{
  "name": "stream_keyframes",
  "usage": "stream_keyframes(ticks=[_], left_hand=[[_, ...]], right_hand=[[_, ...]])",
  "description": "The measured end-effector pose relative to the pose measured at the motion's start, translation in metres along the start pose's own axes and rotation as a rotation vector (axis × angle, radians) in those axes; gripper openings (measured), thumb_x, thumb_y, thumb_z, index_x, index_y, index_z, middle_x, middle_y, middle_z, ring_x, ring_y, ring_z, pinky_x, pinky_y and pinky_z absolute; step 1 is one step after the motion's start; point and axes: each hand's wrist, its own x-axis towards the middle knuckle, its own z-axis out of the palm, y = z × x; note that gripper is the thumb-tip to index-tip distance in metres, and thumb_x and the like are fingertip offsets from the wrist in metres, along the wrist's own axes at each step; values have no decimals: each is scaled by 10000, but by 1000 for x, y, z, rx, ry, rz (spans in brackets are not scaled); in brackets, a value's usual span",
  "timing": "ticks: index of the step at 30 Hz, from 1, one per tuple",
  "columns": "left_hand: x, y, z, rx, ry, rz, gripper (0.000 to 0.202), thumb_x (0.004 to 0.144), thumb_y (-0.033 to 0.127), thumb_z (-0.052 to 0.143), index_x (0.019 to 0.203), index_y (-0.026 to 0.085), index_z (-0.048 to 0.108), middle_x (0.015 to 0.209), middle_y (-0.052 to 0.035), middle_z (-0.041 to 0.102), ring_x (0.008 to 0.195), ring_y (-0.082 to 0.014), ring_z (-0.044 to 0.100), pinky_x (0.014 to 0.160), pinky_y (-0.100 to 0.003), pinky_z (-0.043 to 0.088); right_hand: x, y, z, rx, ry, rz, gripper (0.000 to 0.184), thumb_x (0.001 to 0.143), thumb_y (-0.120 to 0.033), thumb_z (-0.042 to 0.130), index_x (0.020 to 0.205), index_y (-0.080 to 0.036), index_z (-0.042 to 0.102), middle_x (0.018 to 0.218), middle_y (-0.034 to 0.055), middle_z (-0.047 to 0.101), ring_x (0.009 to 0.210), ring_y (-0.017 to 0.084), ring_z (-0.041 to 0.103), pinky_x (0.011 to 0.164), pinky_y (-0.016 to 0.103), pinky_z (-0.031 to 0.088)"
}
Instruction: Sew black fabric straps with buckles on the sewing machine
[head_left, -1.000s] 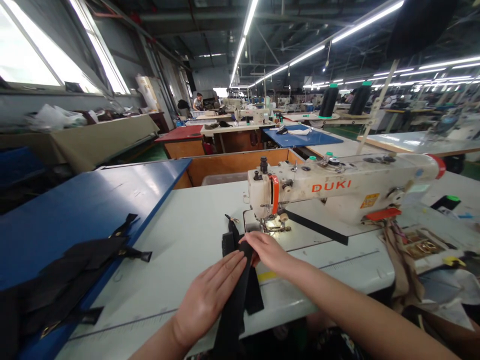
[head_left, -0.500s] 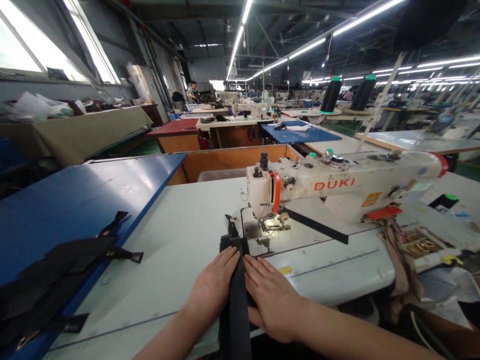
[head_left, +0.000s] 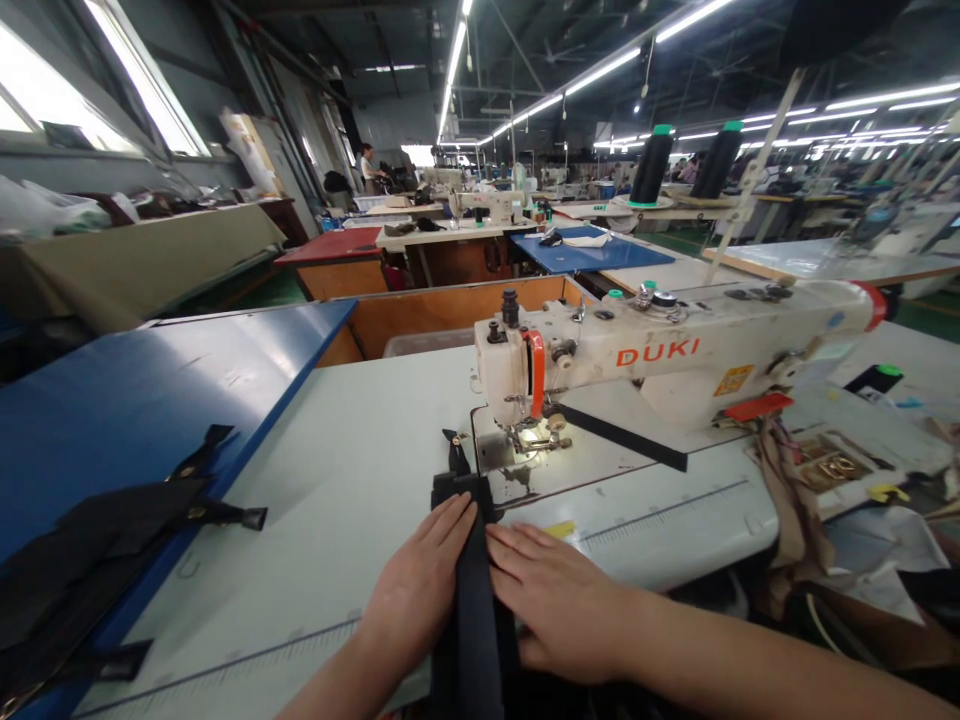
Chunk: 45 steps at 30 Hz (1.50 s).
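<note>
A long black fabric strap (head_left: 474, 590) in layers runs from the table's front edge toward the sewing machine (head_left: 600, 345). My left hand (head_left: 420, 575) lies along its left side, fingers stretched out and pressing on top. On the right side rests my right hand (head_left: 559, 595), its fingers extended and flat with the tips against the strap's edge; the thumb is partly hidden. Beyond the strap's far end sticks up a short black tab (head_left: 455, 452) with a small metal fitting. The strap lies left of the lit presser foot (head_left: 536, 440), apart from it.
Several black pieces with tabs (head_left: 127, 530) lie at left across the blue table (head_left: 247, 370). A black strip (head_left: 626, 438) sits on the machine bed. At right are a tray of metal rings (head_left: 832, 465) and tan strips (head_left: 780, 520). A person (head_left: 369, 170) stands far back.
The view has shifted slightly, so the machine and table appear farther left and higher. My right hand has slid a little toward me along the strap. My left hand stays on it.
</note>
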Motion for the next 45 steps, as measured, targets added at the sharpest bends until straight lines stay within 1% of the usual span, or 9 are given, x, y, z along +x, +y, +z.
stream_keyframes(ticks=[2, 4, 6, 10, 16, 22, 27, 35, 45], left_hand=[[2, 0, 0, -46, -2, -16, 496, 826, 104, 381, 1310, 103, 491, 1313, -162, 535, 1220, -246, 501, 1024, -411, 447], [7, 0, 1, -95, 11, -36, 525, 813, 104, 391, 1333, 99, 459, 1320, -171, 525, 1228, -246, 493, 1028, -414, 442], [12, 1, 3, -129, 26, -46, 542, 806, 109, 397, 1347, 89, 434, 1332, -181, 510, 1235, -246, 486, 1025, -411, 444], [24, 4, 7, -126, 20, -11, 519, 826, 118, 391, 1341, 66, 429, 1353, -185, 489, 1262, -246, 459, 1035, -403, 434], [35, 6, 5, 40, -85, 100, 461, 831, 83, 345, 1250, 45, 533, 1297, -190, 542, 1213, -270, 511, 968, -393, 493], [47, 15, -6, 163, -196, 83, 471, 813, 48, 332, 1226, 18, 555, 1306, -192, 533, 1197, -267, 524, 965, -371, 494], [48, 15, -3, 163, -167, 80, 476, 813, 68, 361, 1253, 39, 538, 1314, -179, 531, 1198, -262, 522, 974, -365, 491], [46, 13, 0, 249, -83, 196, 460, 787, 67, 362, 1192, 11, 571, 1274, -193, 560, 1144, -267, 558, 928, -358, 514], [48, 14, -4, 273, -19, 204, 431, 806, 80, 346, 1152, 11, 594, 1233, -196, 589, 1111, -265, 575, 892, -356, 531]], right_hand=[[9, 5, 4, -135, 63, -26, 484, 902, -320, 463, 1307, -56, 457, 1379, 182, 435, 1322, 275, 347, 1149, 392, 242], [16, 10, 6, -272, 123, -58, 368, 929, -232, 379, 1203, -47, 541, 1295, 175, 513, 1261, 268, 417, 1125, 388, 285], [18, 14, 7, -378, 173, -67, 340, 935, -178, 335, 1133, -54, 583, 1249, 165, 548, 1228, 260, 447, 1108, 383, 309], [8, 15, 6, -483, 226, -28, 332, 930, -181, 350, 1105, -57, 603, 1221, 164, 566, 1202, 267, 461, 1103, 396, 317], [-4, 8, 7, -394, 175, 43, 391, 921, -214, 351, 1185, -25, 570, 1278, 187, 527, 1235, 285, 428, 1090, 402, 330], [-10, 3, 1, -219, 123, 69, 560, 880, -340, 471, 1346, -38, 407, 1400, 187, 400, 1312, 291, 328, 1120, 411, 288], [-12, 1, 2, -160, 144, 66, 664, 883, -475, 460, 1388, -61, 340, 1392, 179, 400, 1315, 303, 312, 1124, 408, 273], [-12, 1, 9, -196, 185, 64, 588, 915, -409, 400, 1379, -51, 346, 1380, 164, 408, 1301, 295, 316, 1120, 390, 272], [-13, -1, 10, -194, 199, 58, 575, 907, -420, 415, 1349, -52, 390, 1375, 160, 414, 1301, 287, 312, 1115, 380, 276]])
